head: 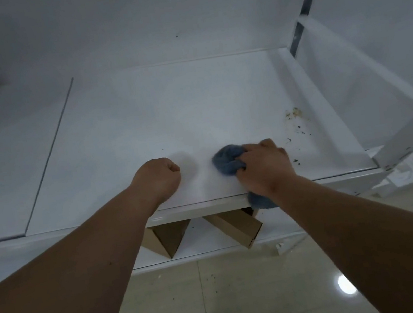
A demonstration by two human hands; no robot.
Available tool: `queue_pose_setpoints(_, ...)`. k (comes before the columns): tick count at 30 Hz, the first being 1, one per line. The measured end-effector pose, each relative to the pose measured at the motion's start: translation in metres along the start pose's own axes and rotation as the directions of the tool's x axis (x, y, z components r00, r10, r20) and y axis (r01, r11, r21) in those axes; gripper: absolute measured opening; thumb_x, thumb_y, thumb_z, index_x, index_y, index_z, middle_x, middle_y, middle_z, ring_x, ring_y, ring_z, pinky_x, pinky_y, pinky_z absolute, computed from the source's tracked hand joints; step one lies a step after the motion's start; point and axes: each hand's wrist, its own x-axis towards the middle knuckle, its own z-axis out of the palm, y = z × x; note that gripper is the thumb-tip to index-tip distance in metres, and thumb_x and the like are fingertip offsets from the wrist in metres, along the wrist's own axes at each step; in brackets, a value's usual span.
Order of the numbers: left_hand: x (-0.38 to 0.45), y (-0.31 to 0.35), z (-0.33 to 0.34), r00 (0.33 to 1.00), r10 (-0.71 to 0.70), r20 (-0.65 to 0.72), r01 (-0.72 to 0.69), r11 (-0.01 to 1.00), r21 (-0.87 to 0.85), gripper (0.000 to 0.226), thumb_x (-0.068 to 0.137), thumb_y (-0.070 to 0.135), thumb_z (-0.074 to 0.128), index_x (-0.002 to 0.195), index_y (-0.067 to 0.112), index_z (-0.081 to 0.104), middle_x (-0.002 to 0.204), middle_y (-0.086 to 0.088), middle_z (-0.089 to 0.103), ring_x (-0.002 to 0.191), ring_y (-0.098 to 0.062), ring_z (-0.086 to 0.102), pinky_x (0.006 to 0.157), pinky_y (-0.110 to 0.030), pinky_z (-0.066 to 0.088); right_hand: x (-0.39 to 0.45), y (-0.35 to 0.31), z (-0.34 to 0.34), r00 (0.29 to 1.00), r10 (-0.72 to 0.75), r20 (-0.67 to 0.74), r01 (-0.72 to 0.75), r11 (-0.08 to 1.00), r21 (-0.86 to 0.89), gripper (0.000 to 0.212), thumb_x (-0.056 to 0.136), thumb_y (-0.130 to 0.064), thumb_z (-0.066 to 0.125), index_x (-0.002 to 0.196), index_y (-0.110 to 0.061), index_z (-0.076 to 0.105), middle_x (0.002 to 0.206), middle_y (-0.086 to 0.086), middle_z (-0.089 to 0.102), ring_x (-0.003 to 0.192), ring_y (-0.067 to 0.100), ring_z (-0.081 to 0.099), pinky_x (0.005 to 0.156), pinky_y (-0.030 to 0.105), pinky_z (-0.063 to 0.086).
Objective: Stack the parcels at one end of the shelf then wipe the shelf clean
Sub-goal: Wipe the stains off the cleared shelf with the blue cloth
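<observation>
The white shelf (167,114) spreads out in front of me at waist height. My right hand (264,166) grips a bunched blue cloth (226,161) and presses it on the shelf near the front edge; a tail of the cloth hangs over the edge. My left hand (160,178) rests on the shelf to the left of the cloth as a closed fist, holding nothing. Brown crumbs and dark specks (294,116) lie on the shelf to the right of the cloth. On the lower shelf, two brown cardboard parcels (169,238) (237,228) show under the front edge.
A seam (50,158) splits the shelf surface on the left. The white wall stands behind. A perforated metal upright (299,32) and a white frame post (408,136) bound the right end. The tiled floor (220,293) and my shoes lie below.
</observation>
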Motion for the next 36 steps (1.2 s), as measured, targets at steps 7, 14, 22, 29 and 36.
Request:
queue_pose_setpoints(7,0.003,0.008,0.012,1.0,0.012,0.027,-0.014,0.998,0.067,0.025,0.094,0.016,0.051,0.114,0.01,0.065,0.119,-0.006,0.063,0.109,-0.022,0.056,0.091,-0.032,0.045,-0.044,-0.061,0.019,0.969,-0.244,-0.044,0.248,0.951,0.183,0.03,0.09,-0.022,0.052,0.117,-0.018,0.064,0.119,0.005,0.05,0.109,0.023,0.043,0.095,0.04,0.044)
queue_pose_setpoints(14,0.003,0.007,0.011,1.0,0.027,0.012,-0.028,0.995,0.098,0.028,0.097,0.019,0.047,0.115,0.007,0.064,0.119,-0.009,0.062,0.109,-0.024,0.055,0.089,-0.031,0.043,-0.029,0.012,0.008,0.99,-0.117,-0.08,0.125,0.986,0.108,0.026,0.086,-0.023,0.048,0.091,-0.015,0.073,0.103,0.004,0.061,0.099,0.024,0.051,0.084,0.039,0.048)
queue_pose_setpoints(22,0.007,-0.001,0.007,0.999,0.024,-0.046,-0.022,0.999,0.044,0.026,0.095,0.015,0.049,0.115,0.014,0.065,0.122,-0.004,0.063,0.109,-0.021,0.056,0.086,-0.028,0.043,-0.036,-0.071,0.025,0.909,-0.41,-0.072,0.416,0.898,0.142,0.021,0.086,-0.022,0.054,0.103,-0.019,0.066,0.11,0.0,0.057,0.101,0.023,0.048,0.088,0.038,0.044)
queue_pose_setpoints(29,0.009,-0.02,-0.008,0.988,-0.061,-0.143,0.056,0.998,-0.036,0.03,0.095,0.016,0.048,0.122,0.02,0.061,0.125,-0.003,0.059,0.102,-0.018,0.053,0.08,-0.027,0.041,0.006,-0.027,0.019,0.967,-0.25,-0.056,0.25,0.968,0.009,0.038,0.09,-0.026,0.052,0.128,-0.026,0.057,0.135,-0.005,0.049,0.114,0.024,0.045,0.096,0.039,0.043)
queue_pose_setpoints(36,0.008,-0.054,-0.023,0.973,-0.149,-0.176,0.129,0.984,-0.121,0.033,0.096,0.018,0.046,0.126,0.022,0.058,0.128,-0.001,0.057,0.113,-0.021,0.054,0.083,-0.026,0.042,0.061,-0.062,0.013,0.987,0.112,0.112,-0.124,0.987,0.105,0.061,0.091,-0.019,0.05,0.147,-0.006,0.029,0.157,0.013,0.014,0.137,0.03,0.023,0.112,0.035,0.023)
